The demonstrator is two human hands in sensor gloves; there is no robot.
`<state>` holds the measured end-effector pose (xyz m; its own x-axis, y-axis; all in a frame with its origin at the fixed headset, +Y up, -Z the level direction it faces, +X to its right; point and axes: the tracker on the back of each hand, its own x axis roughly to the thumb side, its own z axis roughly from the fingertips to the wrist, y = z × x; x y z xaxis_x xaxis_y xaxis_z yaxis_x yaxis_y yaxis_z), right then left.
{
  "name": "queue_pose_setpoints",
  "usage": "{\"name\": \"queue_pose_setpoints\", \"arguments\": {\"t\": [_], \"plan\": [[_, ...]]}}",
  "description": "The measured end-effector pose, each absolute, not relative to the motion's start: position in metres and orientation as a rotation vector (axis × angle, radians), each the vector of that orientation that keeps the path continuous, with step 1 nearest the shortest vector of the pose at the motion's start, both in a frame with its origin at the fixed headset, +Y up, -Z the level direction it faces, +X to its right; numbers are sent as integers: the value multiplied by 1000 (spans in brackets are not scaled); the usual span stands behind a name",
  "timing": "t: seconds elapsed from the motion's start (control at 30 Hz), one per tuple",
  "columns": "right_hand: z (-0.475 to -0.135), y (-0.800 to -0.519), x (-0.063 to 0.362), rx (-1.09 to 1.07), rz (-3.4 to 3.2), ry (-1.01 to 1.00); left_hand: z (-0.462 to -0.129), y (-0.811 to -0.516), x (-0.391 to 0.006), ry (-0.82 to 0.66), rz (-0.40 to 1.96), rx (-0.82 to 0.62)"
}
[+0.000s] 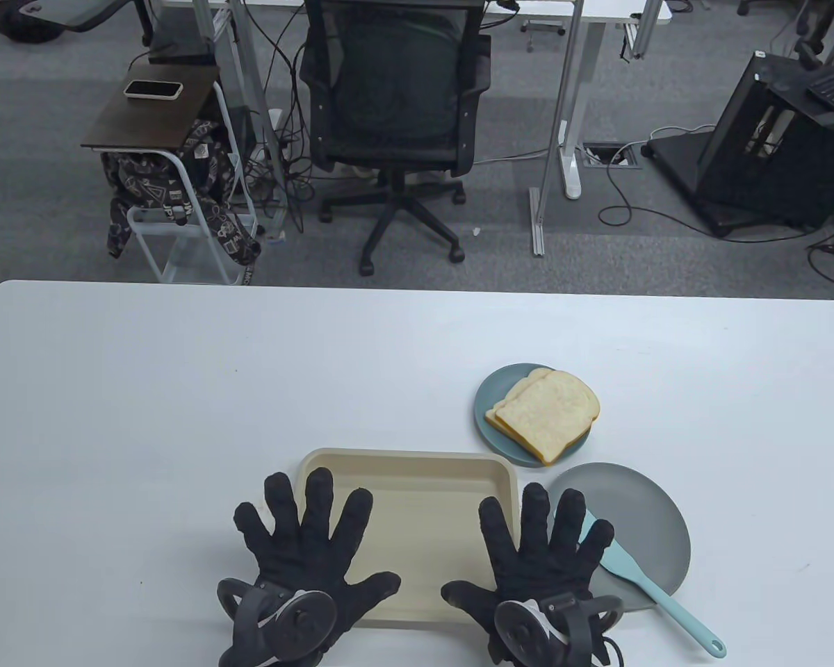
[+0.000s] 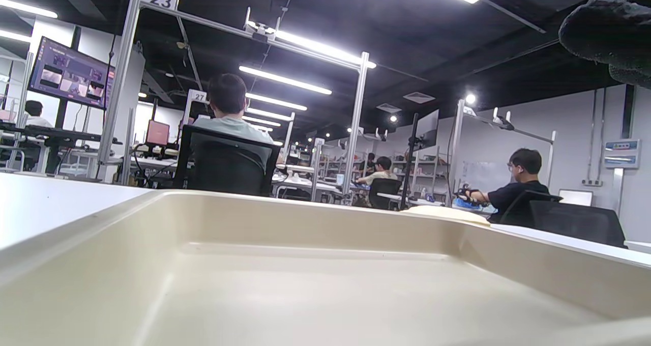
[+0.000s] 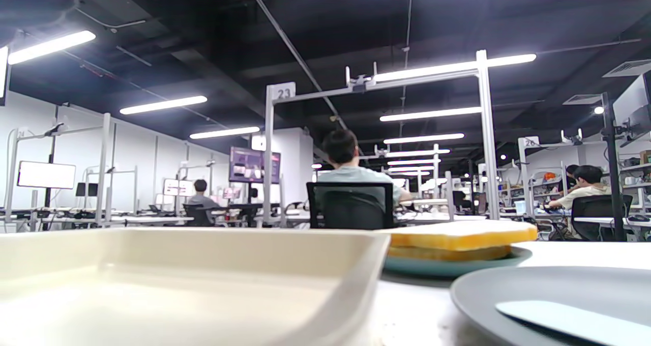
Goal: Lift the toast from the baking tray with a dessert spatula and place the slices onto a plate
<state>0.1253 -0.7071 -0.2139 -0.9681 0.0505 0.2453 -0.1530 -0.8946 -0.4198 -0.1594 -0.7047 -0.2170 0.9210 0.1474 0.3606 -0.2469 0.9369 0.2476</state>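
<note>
Two toast slices (image 1: 545, 413) lie stacked on a small teal plate (image 1: 490, 403) right of centre; the toast (image 3: 460, 235) also shows in the right wrist view. The cream baking tray (image 1: 417, 479) holds nothing. A light-blue dessert spatula (image 1: 657, 592) lies across a larger grey plate (image 1: 639, 517). My left hand (image 1: 306, 542) lies flat with spread fingers over the tray's left part. My right hand (image 1: 538, 549) is spread flat over the tray's right rim and the grey plate's edge, beside the spatula blade. Neither hand holds anything.
The white table (image 1: 181, 389) reaches far to the left and back. Beyond its far edge stand a black office chair (image 1: 396, 111), a small side table with a phone (image 1: 153, 90) and desk legs.
</note>
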Motion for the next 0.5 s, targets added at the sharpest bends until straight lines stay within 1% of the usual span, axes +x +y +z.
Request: {"name": "queue_pose_setpoints", "arguments": {"t": [0.5], "plan": [[-215, -709, 125, 364, 2943, -654, -222, -710, -159, -330, 204, 258]]}}
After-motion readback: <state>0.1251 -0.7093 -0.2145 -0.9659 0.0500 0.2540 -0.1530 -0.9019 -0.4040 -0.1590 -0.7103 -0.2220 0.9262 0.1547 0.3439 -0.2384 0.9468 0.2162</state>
